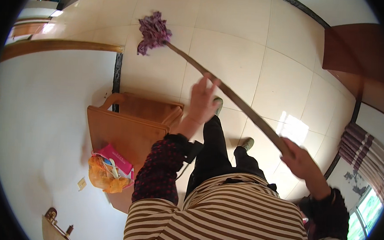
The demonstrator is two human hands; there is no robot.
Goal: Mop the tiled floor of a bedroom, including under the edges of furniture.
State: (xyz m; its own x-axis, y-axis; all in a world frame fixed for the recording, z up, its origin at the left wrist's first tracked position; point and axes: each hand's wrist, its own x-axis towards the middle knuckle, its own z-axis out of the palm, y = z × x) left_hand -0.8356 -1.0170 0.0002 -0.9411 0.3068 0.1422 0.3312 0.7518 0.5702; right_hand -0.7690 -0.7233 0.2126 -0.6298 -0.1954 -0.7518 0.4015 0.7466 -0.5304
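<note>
A mop (241,104) with a long wooden handle slants across the view. Its purple cloth head (154,32) rests bunched on the tiles at the far left. My right hand (300,161) is closed around the handle near its upper end. Further down the handle, my left hand (203,99) holds it loosely, fingertips against the wood and thumb standing off. Dark patterned sleeves cover both forearms, slightly blurred on the left.
Beside my left arm stands a wooden cabinet (125,129) against the white wall, with an orange bag (105,176) and a pink packet (115,158) on it. A dark red piece of furniture (359,51) is at the far right. A striped curtain (368,150) hangs below it. My shoes (247,144) stand on cream tiles.
</note>
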